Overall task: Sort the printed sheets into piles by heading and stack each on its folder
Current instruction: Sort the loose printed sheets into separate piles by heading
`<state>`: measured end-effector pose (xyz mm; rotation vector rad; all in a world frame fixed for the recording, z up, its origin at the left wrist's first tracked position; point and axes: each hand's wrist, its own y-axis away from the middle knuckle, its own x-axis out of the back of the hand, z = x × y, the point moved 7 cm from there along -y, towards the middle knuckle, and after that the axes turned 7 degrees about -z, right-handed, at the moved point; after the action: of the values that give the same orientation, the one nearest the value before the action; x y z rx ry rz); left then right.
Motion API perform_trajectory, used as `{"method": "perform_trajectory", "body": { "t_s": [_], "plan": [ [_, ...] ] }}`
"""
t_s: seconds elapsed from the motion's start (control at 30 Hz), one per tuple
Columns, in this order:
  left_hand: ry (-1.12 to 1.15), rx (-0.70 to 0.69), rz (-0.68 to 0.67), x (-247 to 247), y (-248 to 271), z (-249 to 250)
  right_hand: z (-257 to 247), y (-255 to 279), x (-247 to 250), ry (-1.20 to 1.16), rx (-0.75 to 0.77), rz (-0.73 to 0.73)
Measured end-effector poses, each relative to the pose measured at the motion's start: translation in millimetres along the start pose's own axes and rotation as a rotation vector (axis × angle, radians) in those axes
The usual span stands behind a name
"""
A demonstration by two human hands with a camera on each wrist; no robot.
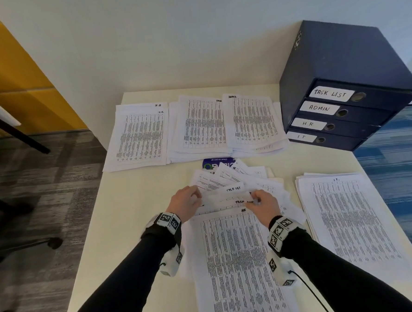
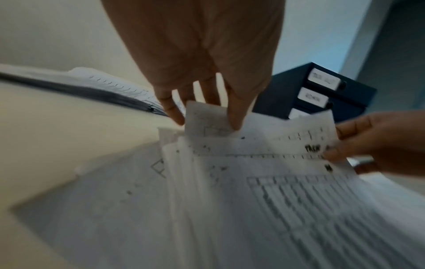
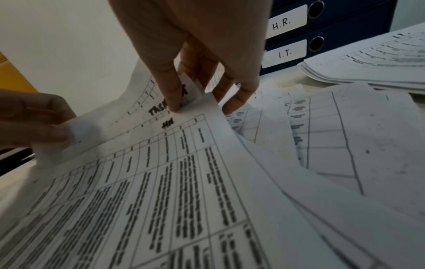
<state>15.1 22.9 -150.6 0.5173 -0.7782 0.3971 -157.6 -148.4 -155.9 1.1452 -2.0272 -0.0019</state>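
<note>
Your left hand [image 1: 187, 200] and right hand [image 1: 263, 201] each pinch a far corner of a Task List sheet [image 1: 229, 199], raised off the fanned unsorted sheets [image 1: 240, 175] mid-table [image 1: 135, 196]. Thin, limp and slippery paper, likely to drag its neighbours: hold by the corners. The Task List pile [image 1: 203, 127] lies well beyond your hands.

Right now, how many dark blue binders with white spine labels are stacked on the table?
4, stacked at the table's far right corner: TASK LIST binder on top, ADMIN binder under it, H.R. binder next, I.T. binder at the bottom. None looks hidden.
</note>
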Motion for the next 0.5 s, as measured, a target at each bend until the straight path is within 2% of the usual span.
{"method": "perform_trajectory", "body": {
  "t_s": [0.07, 0.17, 0.27, 0.4, 0.5],
  "plan": [
    [0.054, 0.104, -0.034, -1, -5, -7, -2, 1, 0, 0.035, 0.015, -0.010],
    [-0.033, 0.151, -0.124, -5, -10, -9, -1, 1, -1, 0.017, -0.005, -0.018],
    [-0.049, 0.192, -0.157, -4, -12, -10, 0, 0, 3, -0.027, -0.019, -0.007],
    [-0.181, 0.148, -0.246, -3, -9, 8, 0, -3, 5, -0.149, -0.033, -0.020],
    [-0.212, 0.093, -0.240, 0, -7, 22, 1, -8, 2, -0.269, -0.031, -0.052]
  ]
}}
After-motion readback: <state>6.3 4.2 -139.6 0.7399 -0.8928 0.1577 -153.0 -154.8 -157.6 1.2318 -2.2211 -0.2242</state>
